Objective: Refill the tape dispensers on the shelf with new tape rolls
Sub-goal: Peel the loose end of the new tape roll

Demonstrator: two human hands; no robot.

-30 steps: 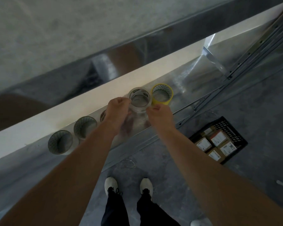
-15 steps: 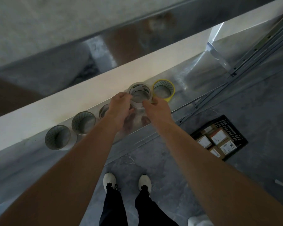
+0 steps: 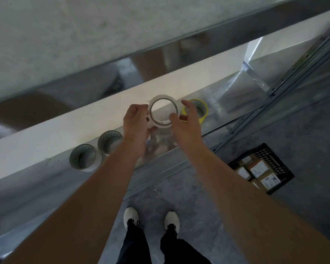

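White roll [image 3: 163,97] held off shelf [image 3: 227,103]: left hand [image 3: 135,121] grips rim, right hand [image 3: 189,122] loose, thumb probing, likely for tape end.

The shiny metal shelf [image 3: 225,98] carries a grey tape roll [image 3: 82,158] on its left part, with a second grey roll [image 3: 110,141] just beside it. A yellow tape roll [image 3: 205,111] lies further right, well apart from the two.
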